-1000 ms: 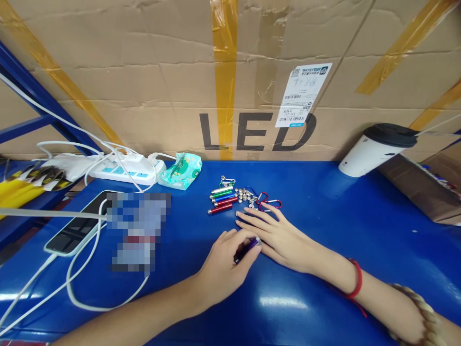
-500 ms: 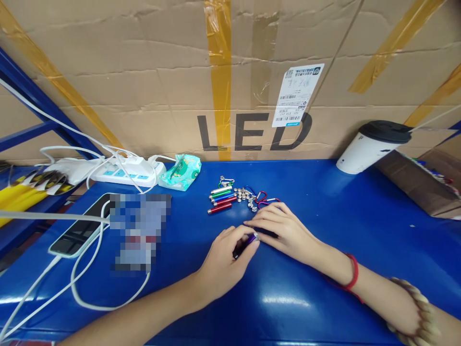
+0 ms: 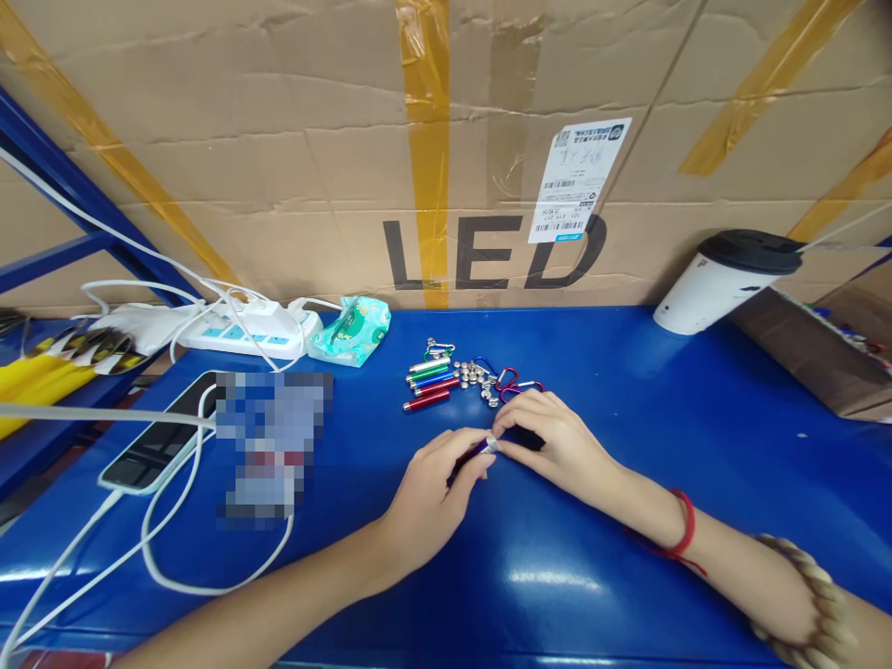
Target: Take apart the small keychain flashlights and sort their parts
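Note:
My left hand (image 3: 428, 497) is closed around a small purple flashlight (image 3: 480, 450), whose body is mostly hidden by the fingers. The silver end (image 3: 491, 445) of this tube points right, into the fingertips of my right hand (image 3: 550, 437). Those fingertips pinch at that end; whether they hold a separate small part there is hidden. Just beyond lie several similar tubes in silver, green, blue and red, among them a red tube (image 3: 427, 400) nearest me. Beside them are scattered silver button cells (image 3: 472, 373) and carabiners, one a red carabiner (image 3: 506, 378).
Left on the blue table (image 3: 557, 539) are a phone (image 3: 163, 446), white cables, a blurred-out item (image 3: 275, 446), a power strip (image 3: 243, 333) and a teal tissue pack (image 3: 352, 332). At right stand a lidded paper cup (image 3: 717, 283) and an open carton (image 3: 801, 358). A large cardboard box (image 3: 313, 139) rises behind.
My right fingertips have closed in on the flashlight's silver end from the right. The flashlight has tilted a little flatter in my left hand. The loose parts lie as before.

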Action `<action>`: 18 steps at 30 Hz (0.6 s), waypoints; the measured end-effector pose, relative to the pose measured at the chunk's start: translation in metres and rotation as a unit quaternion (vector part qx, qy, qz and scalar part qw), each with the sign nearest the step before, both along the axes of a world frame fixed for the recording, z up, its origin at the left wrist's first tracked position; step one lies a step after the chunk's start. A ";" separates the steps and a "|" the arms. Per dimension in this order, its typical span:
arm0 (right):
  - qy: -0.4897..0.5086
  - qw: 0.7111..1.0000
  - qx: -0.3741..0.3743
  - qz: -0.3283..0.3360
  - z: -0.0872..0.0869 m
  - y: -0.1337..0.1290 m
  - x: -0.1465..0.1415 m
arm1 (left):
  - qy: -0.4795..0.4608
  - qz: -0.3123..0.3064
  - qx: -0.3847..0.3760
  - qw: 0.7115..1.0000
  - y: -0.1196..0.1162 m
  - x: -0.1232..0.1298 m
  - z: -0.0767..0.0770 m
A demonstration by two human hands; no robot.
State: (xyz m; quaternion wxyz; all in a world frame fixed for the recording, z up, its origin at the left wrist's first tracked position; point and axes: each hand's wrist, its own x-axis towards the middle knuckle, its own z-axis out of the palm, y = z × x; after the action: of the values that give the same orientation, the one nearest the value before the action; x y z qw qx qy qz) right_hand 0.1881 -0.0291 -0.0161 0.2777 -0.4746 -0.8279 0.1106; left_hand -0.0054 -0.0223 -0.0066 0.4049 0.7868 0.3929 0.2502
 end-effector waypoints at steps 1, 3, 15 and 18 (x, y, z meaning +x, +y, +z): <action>-0.001 1.000 -0.002 0.001 0.000 0.000 0.000 | -0.003 0.003 0.002 1.000 0.000 0.000 0.000; -0.007 1.000 -0.003 0.003 -0.001 0.000 0.000 | -0.011 0.009 0.004 1.000 0.001 0.000 0.000; -0.015 1.000 0.022 -0.007 -0.006 0.000 0.001 | 0.004 0.017 -0.010 1.000 -0.001 0.001 0.003; 0.029 0.999 0.003 -0.014 -0.007 0.001 0.000 | 0.004 0.021 -0.011 1.000 -0.002 0.001 0.003</action>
State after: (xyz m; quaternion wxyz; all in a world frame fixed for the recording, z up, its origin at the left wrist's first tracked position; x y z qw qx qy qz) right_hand 0.1886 -0.0282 -0.0227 0.3046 -0.4822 -0.8129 0.1180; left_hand -0.0043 -0.0240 -0.0037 0.4070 0.7749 0.4136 0.2506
